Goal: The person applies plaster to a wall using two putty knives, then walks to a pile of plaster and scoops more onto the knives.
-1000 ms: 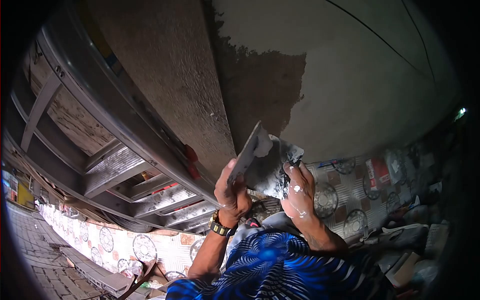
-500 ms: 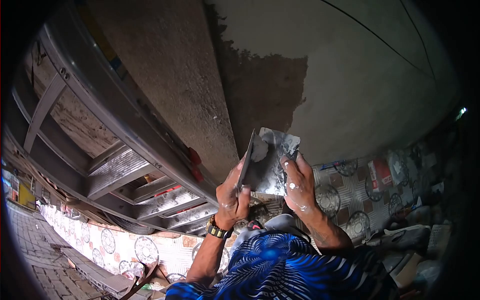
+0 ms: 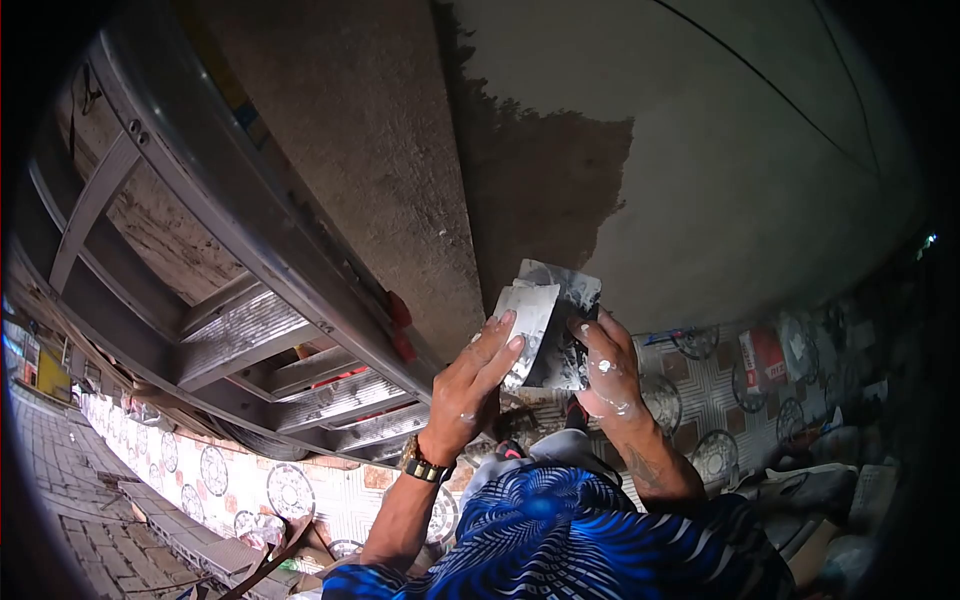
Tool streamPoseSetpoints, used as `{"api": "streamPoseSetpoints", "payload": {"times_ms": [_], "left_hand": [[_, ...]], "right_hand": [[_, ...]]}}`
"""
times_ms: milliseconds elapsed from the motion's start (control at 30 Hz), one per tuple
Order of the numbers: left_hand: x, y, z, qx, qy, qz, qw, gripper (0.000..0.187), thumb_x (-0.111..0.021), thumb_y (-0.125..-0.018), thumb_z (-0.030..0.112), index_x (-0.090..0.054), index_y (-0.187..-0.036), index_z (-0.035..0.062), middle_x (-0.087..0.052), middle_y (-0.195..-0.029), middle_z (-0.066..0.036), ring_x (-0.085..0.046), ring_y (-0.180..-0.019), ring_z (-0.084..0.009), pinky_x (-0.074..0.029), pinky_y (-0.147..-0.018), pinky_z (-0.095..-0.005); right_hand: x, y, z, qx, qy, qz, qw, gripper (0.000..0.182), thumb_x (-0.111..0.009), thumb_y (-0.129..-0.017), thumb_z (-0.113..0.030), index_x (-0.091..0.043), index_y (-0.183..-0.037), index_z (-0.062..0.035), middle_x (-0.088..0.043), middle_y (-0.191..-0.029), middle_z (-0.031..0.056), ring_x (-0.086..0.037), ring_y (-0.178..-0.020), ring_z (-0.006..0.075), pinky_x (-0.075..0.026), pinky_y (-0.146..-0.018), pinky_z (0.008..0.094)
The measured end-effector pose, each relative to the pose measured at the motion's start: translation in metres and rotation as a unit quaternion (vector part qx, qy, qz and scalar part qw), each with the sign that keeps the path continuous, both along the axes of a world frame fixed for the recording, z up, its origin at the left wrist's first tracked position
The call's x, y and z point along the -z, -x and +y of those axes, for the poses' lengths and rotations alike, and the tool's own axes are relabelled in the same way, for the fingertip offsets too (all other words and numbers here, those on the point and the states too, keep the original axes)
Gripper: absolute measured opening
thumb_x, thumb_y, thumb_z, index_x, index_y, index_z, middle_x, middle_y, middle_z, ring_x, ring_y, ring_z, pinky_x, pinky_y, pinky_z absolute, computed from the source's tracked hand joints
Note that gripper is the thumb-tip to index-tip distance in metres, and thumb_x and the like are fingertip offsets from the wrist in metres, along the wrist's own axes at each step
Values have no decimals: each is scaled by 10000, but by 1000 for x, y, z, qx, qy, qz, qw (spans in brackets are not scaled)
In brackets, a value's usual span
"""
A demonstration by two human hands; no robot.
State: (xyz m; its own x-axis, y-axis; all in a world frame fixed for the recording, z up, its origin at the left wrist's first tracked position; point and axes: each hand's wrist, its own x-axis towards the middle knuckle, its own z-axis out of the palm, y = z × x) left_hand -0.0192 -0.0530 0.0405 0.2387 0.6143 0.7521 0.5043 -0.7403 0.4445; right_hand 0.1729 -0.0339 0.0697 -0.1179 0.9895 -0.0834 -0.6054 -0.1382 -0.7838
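My left hand is closed on a flat putty scraper, its face pale with white putty and its fingers lying along it. In my right hand is a second, darker scraper plate, streaked with white putty and gripped at its right edge, thumb on the face. The pale scraper overlaps the left part of the dark one. White smears dot the fingers and the back of my right hand. Beyond both hands stands a wall with a pale coat and a bare brown patch.
On the left, a metal ladder leans close by, beside a rough brown column. Patterned tiles cover the floor. A red and white packet and assorted clutter lie at the right. Dark cables cross the upper wall.
My left hand has turned its scraper from edge-on to face-up, over the dark plate. My right hand still holds the dark plate in nearly the same place.
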Motion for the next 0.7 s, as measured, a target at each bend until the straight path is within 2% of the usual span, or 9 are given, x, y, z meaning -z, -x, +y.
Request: {"api": "streamPoseSetpoints", "payload": {"times_ms": [100,200,300,500,700], "left_hand": [[3,3,2,-8,11,-5,1000,712,-593,-699,-172,-538,-1337,141,-578,-1323,-190,-600,-1166,-374,-529,-962,-417],[7,5,2,-10,37,-11,999,736,-589,-687,-176,-529,-1349,139,-571,-1330,-193,-594,-1180,-364,-520,-973,-415],[11,5,2,-9,43,-9,999,761,-583,-665,-180,-524,-1355,136,-564,-1340,-193,-593,-1179,-364,-518,-972,-413],[10,1,0,-4,45,-18,999,783,-600,-634,-157,-525,-1358,131,-568,-1336,-194,-613,-1147,-356,-532,-941,-410],[10,-1,1,-39,22,9,999,741,-591,-660,-150,-540,-1347,122,-579,-1321,-194,-628,-1120,-353,-539,-928,-410]], "right_hand": [[20,-3,-4,14,-2,78,997,211,-551,-940,-142,-598,-1100,-12,-630,-1006,74,-609,-1012,183,-498,-912,340],[15,-5,-1,7,60,91,994,226,-543,-936,-134,-600,-1117,-11,-643,-1037,82,-619,-1036,193,-496,-941,363],[-11,-2,-6,-11,43,72,996,218,-540,-931,-126,-605,-1110,-19,-648,-1043,76,-627,-1014,186,-503,-920,356],[-4,-4,-1,-3,68,73,995,215,-545,-920,-115,-608,-1104,-23,-654,-1008,64,-644,-934,184,-521,-861,343],[-9,-9,-1,-13,57,73,996,219,-553,-904,-102,-610,-1095,-13,-654,-990,68,-645,-928,184,-523,-852,343]]}}
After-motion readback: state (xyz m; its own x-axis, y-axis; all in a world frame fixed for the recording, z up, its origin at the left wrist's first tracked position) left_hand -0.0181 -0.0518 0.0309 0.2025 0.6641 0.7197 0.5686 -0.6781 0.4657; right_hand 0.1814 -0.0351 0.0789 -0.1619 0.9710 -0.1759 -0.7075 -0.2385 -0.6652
